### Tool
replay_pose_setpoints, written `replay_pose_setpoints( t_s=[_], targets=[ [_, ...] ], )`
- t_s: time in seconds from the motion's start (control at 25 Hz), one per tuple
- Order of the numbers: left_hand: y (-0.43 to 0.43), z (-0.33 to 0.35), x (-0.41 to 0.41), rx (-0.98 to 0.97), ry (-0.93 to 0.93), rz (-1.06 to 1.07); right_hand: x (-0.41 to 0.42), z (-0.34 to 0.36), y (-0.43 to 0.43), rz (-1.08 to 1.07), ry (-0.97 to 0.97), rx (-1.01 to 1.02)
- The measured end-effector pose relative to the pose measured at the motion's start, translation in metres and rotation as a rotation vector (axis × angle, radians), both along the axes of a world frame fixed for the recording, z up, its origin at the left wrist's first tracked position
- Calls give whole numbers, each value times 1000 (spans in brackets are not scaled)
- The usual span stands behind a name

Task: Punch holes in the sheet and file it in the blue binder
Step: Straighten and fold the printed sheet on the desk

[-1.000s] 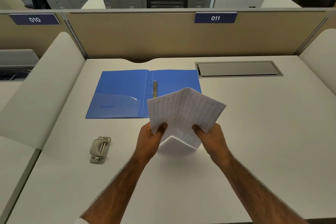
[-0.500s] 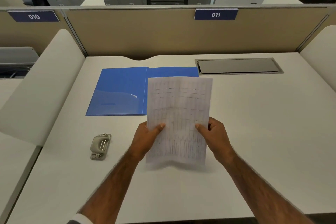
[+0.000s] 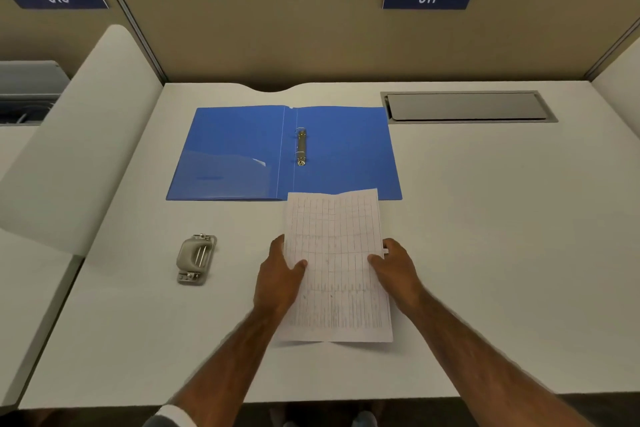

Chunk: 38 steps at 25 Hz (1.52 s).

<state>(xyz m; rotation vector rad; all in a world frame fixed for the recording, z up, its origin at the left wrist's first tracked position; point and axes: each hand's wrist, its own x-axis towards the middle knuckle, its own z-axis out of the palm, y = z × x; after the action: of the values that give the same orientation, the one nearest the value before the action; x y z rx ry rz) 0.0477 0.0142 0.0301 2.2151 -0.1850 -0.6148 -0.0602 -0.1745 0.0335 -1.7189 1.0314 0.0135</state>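
Both hands pinch sheet (image 3: 337,263) by side edges: left hand (image 3: 278,276) thumb on top, right hand (image 3: 394,269) likewise. Sheet on desk (image 3: 485,236), far edge overlapping open blue binder (image 3: 242,149). Hole punch (image 3: 196,258) left, untouched.

Between the left hand (image 3: 278,274) and right hand (image 3: 394,267), a thin matt paper sheet (image 3: 336,263) is showing faint printed grid lines. Beyond the hands, the blue binder (image 3: 239,149) is looking like smooth glossy plastic, catching light on its clear inner pocket, with a shiny metal ring mechanism (image 3: 301,147). Left of the left hand, the hole punch (image 3: 195,258) is appearing as dull grey plastic with bright metal parts. The desk (image 3: 502,236) is looking matt and smooth.
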Motion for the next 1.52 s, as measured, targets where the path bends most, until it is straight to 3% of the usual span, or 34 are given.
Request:
replay_pose_setpoints(
  t_s=[0.12, 0.24, 0.4, 0.56, 0.84, 1.16, 1.32, 1.4, 1.52],
  targets=[
    [11, -9, -18, 132, -105, -64, -7, -8, 2, 9, 37, -27],
    [14, -17, -28, 351, -368, -147, -14, -13, 8, 0, 55, -54],
    [6, -28, -26, 440, -577, -458, -13, -9, 19, 32, 71, -159],
    [0, -42, -24, 465, -571, -569, -11, -7, 26, 137, 227, -396],
    [3, -53, -26, 464, -598, -592, -11, -15, 25, 97, 180, -386],
    [-1, -49, -27, 508, -541, -587, -17, -25, 26, 37, 38, -381],
    [4, -37, -21, 439, -504, -568, -19, -24, 28, 19, 29, -392],
    [17, -20, -5, 334, -546, -427, -19, -23, 30, 10, 29, -393],
    [65, 9, 40, 237, -732, -10, -19, -18, 31, -1, 43, -374]
  ],
)
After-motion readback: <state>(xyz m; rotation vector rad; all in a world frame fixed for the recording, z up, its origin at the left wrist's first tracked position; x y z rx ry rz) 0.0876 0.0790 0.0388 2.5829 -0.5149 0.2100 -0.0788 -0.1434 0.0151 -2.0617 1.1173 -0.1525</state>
